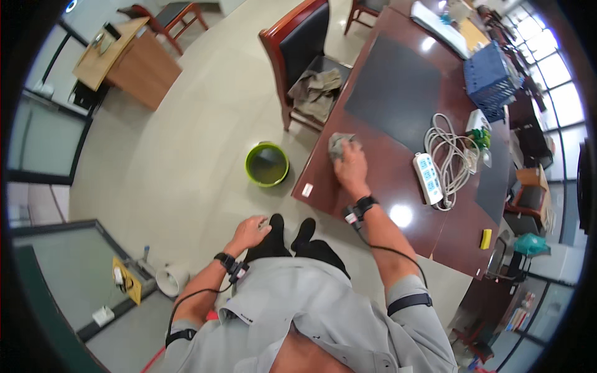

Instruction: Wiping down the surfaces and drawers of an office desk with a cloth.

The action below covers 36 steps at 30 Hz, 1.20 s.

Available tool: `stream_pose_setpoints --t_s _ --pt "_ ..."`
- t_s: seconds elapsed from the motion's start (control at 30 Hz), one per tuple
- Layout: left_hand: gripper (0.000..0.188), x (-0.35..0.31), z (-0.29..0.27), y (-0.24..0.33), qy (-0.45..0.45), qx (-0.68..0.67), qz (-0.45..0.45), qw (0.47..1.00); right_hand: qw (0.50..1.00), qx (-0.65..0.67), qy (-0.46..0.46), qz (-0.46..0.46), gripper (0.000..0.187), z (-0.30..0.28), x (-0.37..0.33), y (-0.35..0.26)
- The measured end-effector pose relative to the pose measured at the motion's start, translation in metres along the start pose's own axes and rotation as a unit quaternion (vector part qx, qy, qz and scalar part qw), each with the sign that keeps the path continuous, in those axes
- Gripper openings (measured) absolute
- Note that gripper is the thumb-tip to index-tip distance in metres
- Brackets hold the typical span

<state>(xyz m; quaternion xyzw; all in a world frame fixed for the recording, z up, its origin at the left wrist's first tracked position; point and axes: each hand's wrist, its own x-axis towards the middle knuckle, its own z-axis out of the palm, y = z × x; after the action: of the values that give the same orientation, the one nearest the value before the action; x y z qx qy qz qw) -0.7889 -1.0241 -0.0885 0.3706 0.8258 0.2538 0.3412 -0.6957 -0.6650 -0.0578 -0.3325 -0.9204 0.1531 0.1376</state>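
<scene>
A crumpled grey-brown rag (339,145) lies on the near left part of the dark red wooden table (388,180). My right hand (352,168) presses on it from above, fingers closed over the cloth. Off to the left, above the floor and beside my shoes, my left hand (250,233) hangs with nothing in it, its fingers loosely extended. A green bucket (267,164) holding murky water stands on the floor left of the table corner. A second cloth (316,93) is draped over the seat of a wooden chair (297,46).
On the table are a white power strip (428,178), its coiled cable (457,165), a blue plastic basket (491,78), a dark desk mat (395,90) and a yellow block (485,239). A wooden desk (134,62) stands far left; a glass partition (50,267) is near left.
</scene>
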Motion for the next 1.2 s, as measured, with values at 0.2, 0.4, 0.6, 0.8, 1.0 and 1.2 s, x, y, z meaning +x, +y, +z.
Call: stream_pose_setpoints --t_s 0.2,0.4,0.6,0.8,1.0,1.2 --pt "0.042 -0.013 0.001 -0.007 -0.029 0.018 -0.075 0.997 0.998 -0.009 0.025 0.055 0.059 -0.027 -0.01 0.052" --pt "0.041 -0.004 0.009 -0.007 -0.034 0.023 -0.069 0.997 0.998 -0.016 0.005 0.057 0.061 -0.054 -0.088 0.079" --pt "0.041 0.042 0.004 0.026 0.0 0.007 -0.006 1.0 0.999 0.008 -0.009 0.031 0.069 -0.075 -0.172 0.075" --pt "0.045 0.076 0.005 0.059 0.021 -0.031 0.04 0.998 0.997 0.013 -0.065 0.041 0.071 -0.077 -0.201 0.053" --pt "0.047 0.104 0.001 0.067 -0.03 -0.032 0.052 0.998 0.994 0.051 -0.094 0.029 0.065 -0.06 -0.176 0.024" --pt "0.054 0.137 -0.001 0.064 -0.106 -0.032 0.065 0.992 0.992 0.058 -0.1 0.059 0.066 -0.04 -0.131 -0.019"
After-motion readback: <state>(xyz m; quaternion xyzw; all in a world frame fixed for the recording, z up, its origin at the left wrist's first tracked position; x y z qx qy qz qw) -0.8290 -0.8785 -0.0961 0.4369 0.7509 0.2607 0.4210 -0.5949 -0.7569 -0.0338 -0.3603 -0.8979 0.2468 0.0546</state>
